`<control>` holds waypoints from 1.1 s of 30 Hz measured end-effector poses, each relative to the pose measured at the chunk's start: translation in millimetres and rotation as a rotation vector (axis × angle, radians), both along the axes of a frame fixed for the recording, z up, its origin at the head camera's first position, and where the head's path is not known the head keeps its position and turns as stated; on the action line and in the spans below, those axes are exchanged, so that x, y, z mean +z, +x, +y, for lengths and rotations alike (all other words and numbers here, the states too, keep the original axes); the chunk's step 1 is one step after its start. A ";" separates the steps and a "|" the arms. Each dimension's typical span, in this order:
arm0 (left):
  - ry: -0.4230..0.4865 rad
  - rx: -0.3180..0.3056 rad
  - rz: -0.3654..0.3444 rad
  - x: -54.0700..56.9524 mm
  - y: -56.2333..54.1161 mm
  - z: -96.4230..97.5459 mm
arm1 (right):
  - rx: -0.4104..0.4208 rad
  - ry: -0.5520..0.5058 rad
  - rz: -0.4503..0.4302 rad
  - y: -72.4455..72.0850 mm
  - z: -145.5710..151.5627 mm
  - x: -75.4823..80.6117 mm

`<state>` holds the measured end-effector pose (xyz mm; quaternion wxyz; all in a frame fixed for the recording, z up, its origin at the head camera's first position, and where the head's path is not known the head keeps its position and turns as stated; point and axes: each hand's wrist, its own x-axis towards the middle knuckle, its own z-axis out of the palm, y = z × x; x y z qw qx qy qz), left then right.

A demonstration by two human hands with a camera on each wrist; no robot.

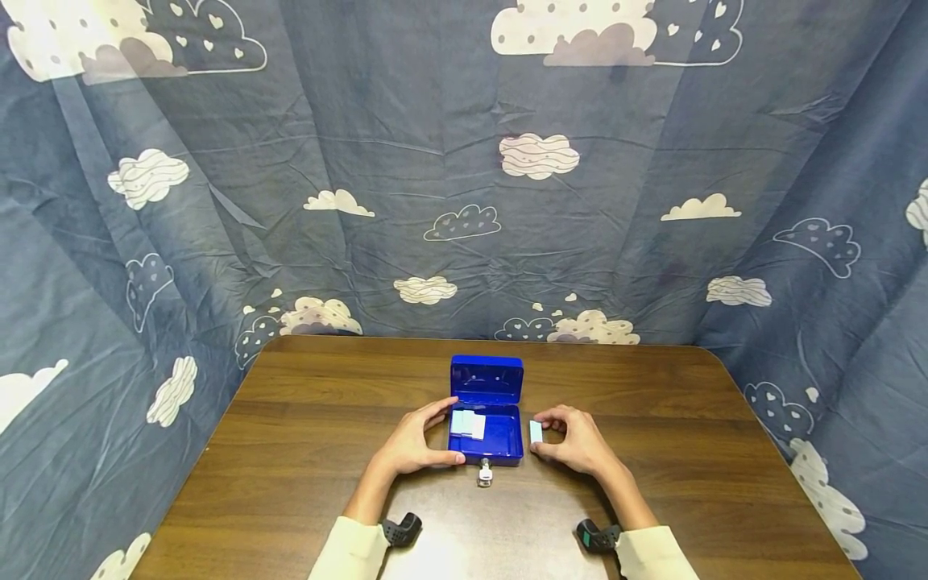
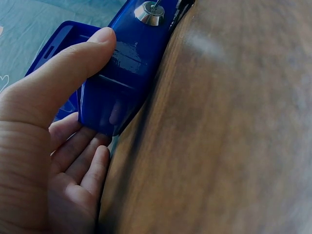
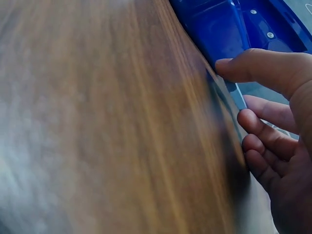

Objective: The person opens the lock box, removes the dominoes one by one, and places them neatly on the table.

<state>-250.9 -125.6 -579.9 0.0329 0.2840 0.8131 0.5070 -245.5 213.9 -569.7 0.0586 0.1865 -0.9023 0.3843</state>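
A blue metal cash box (image 1: 486, 445) stands on the table with its lid (image 1: 486, 379) raised at the back. Several flat pale rectangular pieces (image 1: 467, 424) lie in its left part, some overlapping. My left hand (image 1: 409, 443) holds the box's left side, thumb at the front corner and fingers toward the back. To the right of the box, my right hand (image 1: 576, 441) pinches another small pale rectangular piece (image 1: 536, 432) between thumb and fingers. Only a thin part of that piece (image 3: 240, 99) shows in the right wrist view.
A silver lock (image 2: 149, 13) sits on the box's front, and keys (image 1: 485, 475) hang from it over the wooden table (image 1: 326, 403). Behind and beside the table hangs a grey-blue curtain (image 1: 391, 185) with cloud prints.
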 end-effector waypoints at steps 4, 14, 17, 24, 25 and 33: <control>0.000 -0.001 -0.002 0.6 0.4 0.3 | 0.011 0.023 -0.007 0.3 1.4 0.5; -0.017 0.008 -0.010 0.2 -0.2 0.4 | 0.041 0.062 -0.012 -0.6 3.5 1.5; -0.019 0.010 -0.013 0.5 0.1 0.2 | 0.043 0.075 -0.018 -1.4 3.4 1.6; -0.012 0.007 0.000 0.4 -0.3 1.4 | 0.036 0.063 -0.030 -0.4 4.9 4.2; -0.010 0.005 0.000 0.1 -0.2 1.5 | 0.036 0.060 -0.032 -0.2 5.0 4.1; -0.014 0.012 -0.013 -1.4 0.5 1.0 | 0.010 0.001 -0.058 0.5 5.9 1.7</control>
